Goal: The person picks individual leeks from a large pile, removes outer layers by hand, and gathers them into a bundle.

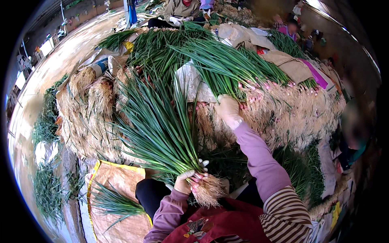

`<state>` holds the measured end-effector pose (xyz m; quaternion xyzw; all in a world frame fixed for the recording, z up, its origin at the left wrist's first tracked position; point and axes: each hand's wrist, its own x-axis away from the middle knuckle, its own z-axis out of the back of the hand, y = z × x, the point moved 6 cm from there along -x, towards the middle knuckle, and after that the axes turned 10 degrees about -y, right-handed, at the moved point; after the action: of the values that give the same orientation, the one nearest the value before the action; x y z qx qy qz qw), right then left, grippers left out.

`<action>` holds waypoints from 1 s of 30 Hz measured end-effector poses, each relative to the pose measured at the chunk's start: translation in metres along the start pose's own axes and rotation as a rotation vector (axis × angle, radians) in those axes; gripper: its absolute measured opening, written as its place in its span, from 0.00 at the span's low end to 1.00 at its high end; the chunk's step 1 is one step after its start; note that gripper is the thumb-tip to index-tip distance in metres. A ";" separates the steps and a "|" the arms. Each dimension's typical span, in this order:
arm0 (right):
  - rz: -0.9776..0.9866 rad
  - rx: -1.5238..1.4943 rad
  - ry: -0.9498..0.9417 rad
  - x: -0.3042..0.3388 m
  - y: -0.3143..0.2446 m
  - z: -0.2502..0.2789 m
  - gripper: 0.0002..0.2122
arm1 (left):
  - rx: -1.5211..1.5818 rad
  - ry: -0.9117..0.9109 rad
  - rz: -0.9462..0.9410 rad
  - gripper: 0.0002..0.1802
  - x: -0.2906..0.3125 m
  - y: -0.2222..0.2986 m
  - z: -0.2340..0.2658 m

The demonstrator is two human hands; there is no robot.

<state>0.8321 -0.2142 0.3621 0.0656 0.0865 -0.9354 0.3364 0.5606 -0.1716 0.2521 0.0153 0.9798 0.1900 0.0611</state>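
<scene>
Your left hand [184, 181], gloved in pale fabric, is clenched around a bunch of green onions [162, 129] just above its roots; the pinkish bulbs and tangled root tuft [208, 192] hang below your grip, close to your lap, while the long green leaves fan up and to the left. Your right hand [228, 110], also gloved, reaches forward at the end of a mauve sleeve [259, 158] and closes on the bulb end of another sheaf of green onions [227, 67] lying on the heap [291, 113]; how firmly the fingers hold it cannot be told. The heap spreads across the middle of the view, pale roots facing you, leaves pointing away. Brown sacks [117, 178] lie on the floor at lower left with loose leaves on them, and tan cloths [287, 62] cover part of the pile at upper right. Another person [180, 10] sits at the far side of the heap.
</scene>
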 end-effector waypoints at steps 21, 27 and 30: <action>-0.225 -0.326 -0.414 0.070 0.001 -0.025 0.11 | 0.023 -0.003 -0.076 0.32 0.000 0.002 -0.001; 0.262 -0.637 -0.455 0.194 -0.045 -0.020 0.12 | -0.035 0.045 0.024 0.41 -0.010 -0.010 0.001; 0.192 -0.628 -0.222 0.201 -0.037 -0.006 0.07 | 0.021 0.062 -0.016 0.43 -0.013 -0.013 -0.008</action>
<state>0.6550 -0.3097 0.3244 -0.1356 0.3266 -0.8287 0.4339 0.5728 -0.1874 0.2559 0.0020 0.9833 0.1793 0.0321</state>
